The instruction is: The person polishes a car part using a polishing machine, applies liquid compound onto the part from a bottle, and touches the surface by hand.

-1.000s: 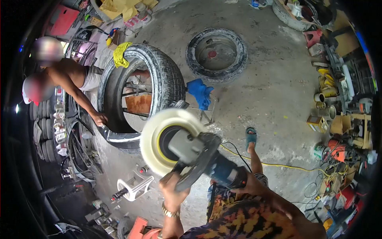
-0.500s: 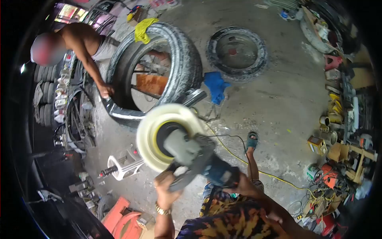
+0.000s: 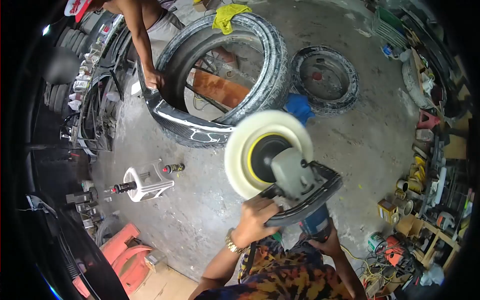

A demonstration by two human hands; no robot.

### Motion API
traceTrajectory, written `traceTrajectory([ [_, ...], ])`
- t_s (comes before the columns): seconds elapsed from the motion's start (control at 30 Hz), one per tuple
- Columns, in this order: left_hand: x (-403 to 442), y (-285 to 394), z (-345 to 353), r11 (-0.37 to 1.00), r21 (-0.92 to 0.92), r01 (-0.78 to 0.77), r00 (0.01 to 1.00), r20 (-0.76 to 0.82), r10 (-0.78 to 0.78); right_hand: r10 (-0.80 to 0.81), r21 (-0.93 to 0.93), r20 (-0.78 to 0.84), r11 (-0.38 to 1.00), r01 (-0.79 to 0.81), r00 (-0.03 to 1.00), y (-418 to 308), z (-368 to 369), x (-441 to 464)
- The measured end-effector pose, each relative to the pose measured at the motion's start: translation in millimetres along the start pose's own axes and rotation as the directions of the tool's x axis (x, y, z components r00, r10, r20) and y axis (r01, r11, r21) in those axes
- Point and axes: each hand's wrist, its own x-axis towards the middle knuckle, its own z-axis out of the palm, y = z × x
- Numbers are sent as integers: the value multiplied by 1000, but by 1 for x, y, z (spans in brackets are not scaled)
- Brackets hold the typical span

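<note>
My left hand [image 3: 256,221], with a gold watch or bracelet at the wrist, is closed round the black loop handle of a polisher [image 3: 296,174]. The polisher's blue rear body is gripped by my right hand [image 3: 326,243]. Its white round pad [image 3: 237,165] on a black backing plate faces away from me; the pad's edge is blurred. Beyond the pad, a glossy black curved panel [image 3: 192,131] with a carbon-weave look and white reflections rests against a large tyre [image 3: 275,65]. A co-worker's hand [image 3: 153,80] holds the panel's far left end. The pad overlaps its right end in view; contact cannot be told.
A yellow cloth [image 3: 229,19] hangs on the large tyre. Beside it lie a blue cloth [image 3: 299,106] and a smaller tyre [image 3: 351,82]. A white stool [image 3: 150,190] and a dark bottle [image 3: 174,168] are at left. Boxes [image 3: 388,211], cords and tools line the right side.
The polisher has shifted right in view, still in both my hands, and more of the panel shows. The whole view has turned. The co-worker's hand stays on the panel.
</note>
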Motion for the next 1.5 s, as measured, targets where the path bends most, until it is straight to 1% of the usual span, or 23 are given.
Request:
traceTrajectory([
  [0.03, -11, -1, -10, 1000, 15, 2, 1000, -2, -2, 46, -7, 79, 999, -46, 996, 4, 4, -1],
  [0.13, -51, -12, -32, 997, 73, 33, 995, -94, -26, -56, -162, 157, 983, 81, 986, 17, 27, 9],
  [0.2, -56, -9, -49, 996, 89, 15, 971, -238, 6, -184, -261, 141, 941, 216, 973, -31, 55, 21],
  [0.23, -59, -7, -58, 993, 112, 47, 963, -269, -15, -205, -280, 152, 929, 241, 967, -46, 67, 28],
  [0.3, -66, -10, -69, 980, 175, 94, 945, -326, -33, -128, -270, 183, 947, 175, 975, -39, 81, 33],
  [0.33, -71, -15, -71, 982, 164, 89, 944, -328, -31, -69, -252, 201, 960, 119, 977, -27, 87, 33],
  [0.4, -77, -23, -74, 973, 197, 118, 945, -323, -49, -15, -219, 262, 973, 75, 965, -5, 91, 38],
  [0.53, -72, -21, -70, 983, 161, 87, 955, -294, -36, -37, -182, 261, 979, 87, 965, -2, 89, 30],
  [0.57, -71, -22, -66, 983, 159, 88, 953, -300, -37, -44, -269, 216, 957, 103, 975, -27, 87, 28],
  [0.67, -65, -19, -58, 988, 134, 78, 949, -315, -32, -82, -269, 174, 955, 128, 981, -24, 70, 22],
  [0.7, -62, -16, -55, 992, 94, 87, 941, -335, -51, -67, -331, 160, 936, 117, 985, -20, 61, 19],
  [0.8, -60, -16, -45, 995, 20, 93, 920, -384, -79, -63, -389, 163, 913, 123, 985, -33, 42, 14],
  [0.87, -61, -15, -40, 996, -15, 87, 907, -413, -86, 165, -414, 124, 905, -101, 978, -56, 33, 8],
  [0.9, -60, -13, -38, 994, -39, 100, 894, -436, -107, 96, -452, 102, 891, -40, 990, -63, 30, 6],
  [0.93, -59, -12, -36, 992, -65, 112, 880, -457, -130, 95, -465, 103, 884, -36, 990, -75, 28, 4],
  [1.0, -61, -13, -29, 988, -104, 115, 848, -508, -152, 167, -597, 58, 796, -100, 984, -110, 26, 3],
  [1.03, -62, -14, -25, 984, -136, 117, 820, -545, -173, 196, -612, 46, 781, -128, 980, -128, 27, 3],
  [1.07, -64, -15, -21, 983, -146, 113, 813, -555, -176, 194, -624, 43, 771, -125, 980, -139, 26, 1],
  [1.13, -69, -16, -13, 959, -245, 142, 775, -576, -262, 226, -718, -19, 674, -171, 974, -156, 23, -3],
  [1.17, -69, -16, -9, 955, -273, 117, 760, -594, -263, 195, -768, -28, 623, -146, 980, -163, 25, -4],
  [1.2, -71, -17, -6, 953, -282, 111, 756, -599, -265, 193, -775, -33, 614, -146, 981, -170, 27, -6],
  [1.27, -75, -20, 1, 943, -297, 151, 743, -595, -307, 259, -761, -93, 604, -237, 961, -185, 33, -9],
  [1.5, -79, -22, 14, 947, -274, 169, 712, -631, -309, 247, -796, -112, 557, -236, 962, -205, 34, -11],
])
